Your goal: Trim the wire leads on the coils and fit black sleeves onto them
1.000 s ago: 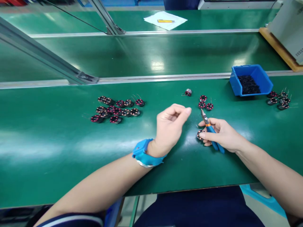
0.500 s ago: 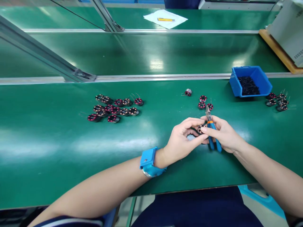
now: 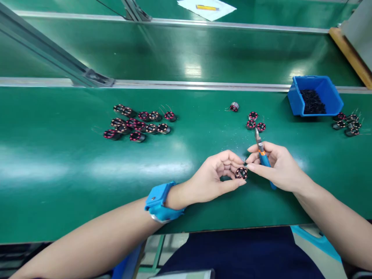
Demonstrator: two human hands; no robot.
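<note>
A: What lies nearest?

B: Take the wound ring (image 3: 241, 173) as the dial's centre, twelve pointing away from the person. A blue wristband (image 3: 162, 201) lies between eight and nine o'clock. The left hand (image 3: 217, 174), at nine, holds the ring between thumb and fingers, its copper-dotted face towards the viewer.

A: And the right hand (image 3: 277, 168)?

B: At three, its fingers closed about blue-handled pliers (image 3: 264, 158), nose towards twelve. Thumb and fingertip narrow together beside the ring; whether they pinch its wire — one cannot tell.

A: Farther out on the green table (image 3: 72, 186)?

B: At ten, a large group of rings (image 3: 137, 136), pink- and copper-dotted; near two, a smaller cluster (image 3: 352, 131) with projecting wires; just past twelve, a trio (image 3: 251, 124). Beyond these — a lone ring (image 3: 234, 107) at twelve, and, between one and two, a blue bin (image 3: 295, 99) of thin dark pieces (image 3: 312, 101).

A: Farthest?

B: Between eleven and twelve, a yellow pen (image 3: 207, 7) on a white sheet (image 3: 215, 15).
</note>
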